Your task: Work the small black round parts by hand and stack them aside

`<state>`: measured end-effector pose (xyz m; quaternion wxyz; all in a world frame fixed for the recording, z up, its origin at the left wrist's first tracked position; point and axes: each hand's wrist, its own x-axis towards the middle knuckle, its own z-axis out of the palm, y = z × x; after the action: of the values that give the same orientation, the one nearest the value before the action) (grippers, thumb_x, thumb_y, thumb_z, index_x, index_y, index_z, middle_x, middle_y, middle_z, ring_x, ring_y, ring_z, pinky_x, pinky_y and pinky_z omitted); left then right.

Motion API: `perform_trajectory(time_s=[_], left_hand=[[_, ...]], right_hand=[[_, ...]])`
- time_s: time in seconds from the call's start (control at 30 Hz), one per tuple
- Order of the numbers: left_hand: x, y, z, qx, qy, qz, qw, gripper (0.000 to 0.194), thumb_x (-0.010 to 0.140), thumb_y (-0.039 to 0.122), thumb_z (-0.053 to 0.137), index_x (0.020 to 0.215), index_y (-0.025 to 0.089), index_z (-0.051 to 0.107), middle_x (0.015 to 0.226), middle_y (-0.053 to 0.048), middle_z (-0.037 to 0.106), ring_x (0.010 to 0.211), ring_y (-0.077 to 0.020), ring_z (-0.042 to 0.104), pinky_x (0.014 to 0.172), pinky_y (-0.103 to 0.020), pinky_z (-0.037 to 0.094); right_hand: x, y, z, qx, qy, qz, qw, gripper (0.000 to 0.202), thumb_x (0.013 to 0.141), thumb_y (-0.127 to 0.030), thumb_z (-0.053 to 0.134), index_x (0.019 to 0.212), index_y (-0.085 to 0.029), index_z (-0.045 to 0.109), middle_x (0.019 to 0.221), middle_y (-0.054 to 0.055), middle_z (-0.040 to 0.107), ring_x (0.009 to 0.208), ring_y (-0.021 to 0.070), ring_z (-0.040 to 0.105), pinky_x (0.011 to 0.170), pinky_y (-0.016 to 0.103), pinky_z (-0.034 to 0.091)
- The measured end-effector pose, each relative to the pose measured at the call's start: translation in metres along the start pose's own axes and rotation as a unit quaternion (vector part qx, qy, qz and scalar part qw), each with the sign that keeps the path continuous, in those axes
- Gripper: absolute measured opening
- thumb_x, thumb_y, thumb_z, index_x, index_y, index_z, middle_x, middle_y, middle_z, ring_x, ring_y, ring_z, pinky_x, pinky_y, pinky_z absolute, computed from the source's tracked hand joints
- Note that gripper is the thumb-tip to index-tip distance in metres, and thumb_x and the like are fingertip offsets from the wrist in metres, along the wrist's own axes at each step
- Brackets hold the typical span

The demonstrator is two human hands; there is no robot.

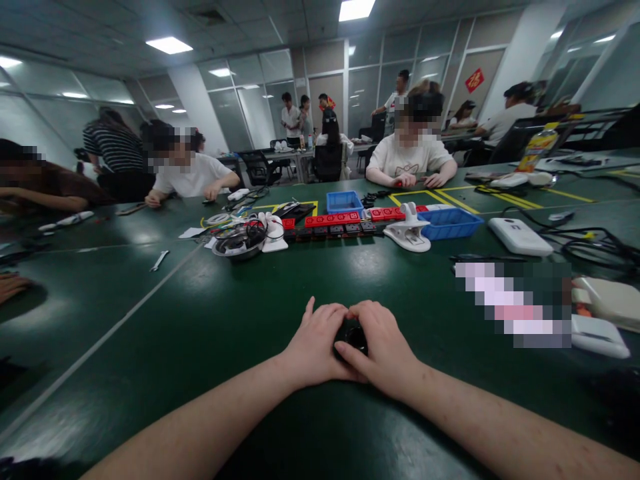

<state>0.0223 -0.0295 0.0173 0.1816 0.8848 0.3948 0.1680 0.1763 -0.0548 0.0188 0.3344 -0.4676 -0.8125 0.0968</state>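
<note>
Close in front of me, a small black, glossy, round object (pixel 356 338) sits between my hands at the tabletop. My left hand (pixel 317 343) curls around its left side, the index finger lifted a little. From the right, my right hand (pixel 384 345) wraps it, with the thumb across its front. The fingertips of both hands meet above it. Most of the object is hidden by my fingers, so its exact kind does not show.
On the green table (pixel 240 300) stand a metal bowl (pixel 240 252) of parts, red-and-black strips (pixel 333 220), a white clip stand (pixel 409 233) and blue bins (pixel 453 225). A wrench (pixel 159 261) lies left; a white power bank (pixel 520 237) and cables lie right. Several people sit around.
</note>
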Motion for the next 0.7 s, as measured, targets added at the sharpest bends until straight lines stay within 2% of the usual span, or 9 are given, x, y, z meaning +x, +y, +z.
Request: perform_trajectory(time_s=[0.13,0.27,0.47,0.57,0.7], left_hand=[[-0.001,0.006,0.005,0.028,0.008,-0.009,1.0,0.064,0.055,0.051,0.067,0.108,0.021,0.047,0.104,-0.005,0.054,0.104,-0.0259,0.047,0.104,-0.057,0.005],[0.0,0.005,0.01,0.034,0.011,-0.017,0.999,0.05,0.06,0.045,0.064,0.101,0.02,0.051,0.1,-0.004,0.056,0.101,-0.025,0.049,0.104,-0.055,0.008],[0.001,0.003,0.005,-0.01,0.006,-0.025,1.0,0.049,0.059,0.041,0.067,0.101,0.021,0.052,0.1,-0.004,0.055,0.1,-0.0241,0.049,0.104,-0.054,0.009],[0.002,-0.003,0.004,-0.026,-0.006,0.006,1.0,0.048,0.057,0.036,0.069,0.1,0.021,0.053,0.102,-0.004,0.054,0.101,-0.024,0.048,0.104,-0.051,0.014],[0.004,-0.014,0.003,-0.061,-0.034,0.051,0.996,0.052,0.054,0.031,0.071,0.102,0.019,0.052,0.104,-0.005,0.053,0.1,-0.023,0.048,0.102,-0.044,0.023]], right_hand=[[0.001,-0.002,0.001,-0.015,-0.031,0.02,0.999,0.025,0.078,-0.036,0.051,0.089,-0.015,0.049,0.086,0.008,0.051,0.08,0.0219,0.045,0.073,0.04,0.038],[0.001,-0.002,0.001,-0.021,-0.027,0.022,0.999,0.023,0.077,-0.036,0.052,0.087,-0.016,0.049,0.085,0.007,0.051,0.079,0.021,0.045,0.072,0.038,0.039],[0.002,-0.002,0.0,-0.017,-0.023,0.018,0.999,0.017,0.074,-0.031,0.054,0.08,-0.016,0.049,0.081,0.006,0.05,0.076,0.0204,0.045,0.07,0.038,0.04],[0.002,-0.002,-0.002,0.011,-0.026,-0.009,1.0,0.014,0.073,-0.026,0.053,0.082,-0.016,0.05,0.083,0.007,0.051,0.079,0.0209,0.045,0.072,0.039,0.039],[0.0,-0.005,-0.006,0.087,-0.031,-0.1,0.991,0.017,0.07,-0.013,0.044,0.085,-0.017,0.052,0.087,0.006,0.054,0.085,0.0198,0.047,0.077,0.038,0.039]])
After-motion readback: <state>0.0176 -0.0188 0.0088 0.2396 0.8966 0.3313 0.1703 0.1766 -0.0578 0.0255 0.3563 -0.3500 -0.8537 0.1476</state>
